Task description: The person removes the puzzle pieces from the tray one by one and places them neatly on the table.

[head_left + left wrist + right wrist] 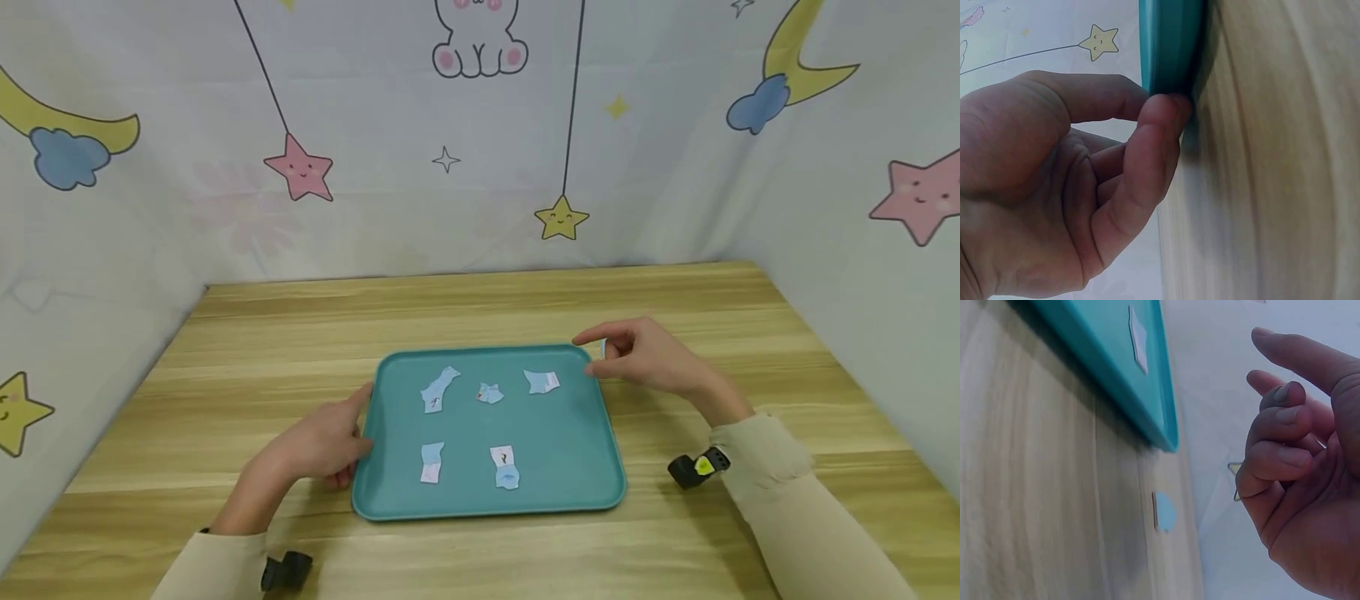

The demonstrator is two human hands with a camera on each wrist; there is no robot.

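Observation:
A teal tray (558, 450) lies on the table with several flat, irregular light-blue pieces on it, such as a long piece (438, 390), a small central piece (490, 392) and a pink-and-blue piece (506, 467). At the tray's left edge, my left hand (322, 442) holds the rim between thumb and fingers; the left wrist view shows its fingertips (1163, 112) against the rim. Near the far right corner hovers my right hand (652, 357), index finger and thumb apart, the others loosely curled, nothing held. Past it, another light-blue piece (1164, 511) lies on the table, mostly hidden in the head view.
The wooden table (300, 325) surrounds the tray. A white curtain (420, 208) printed with stars and moons hangs behind the table and along its sides. Black straps (287, 572) sit at both wrists.

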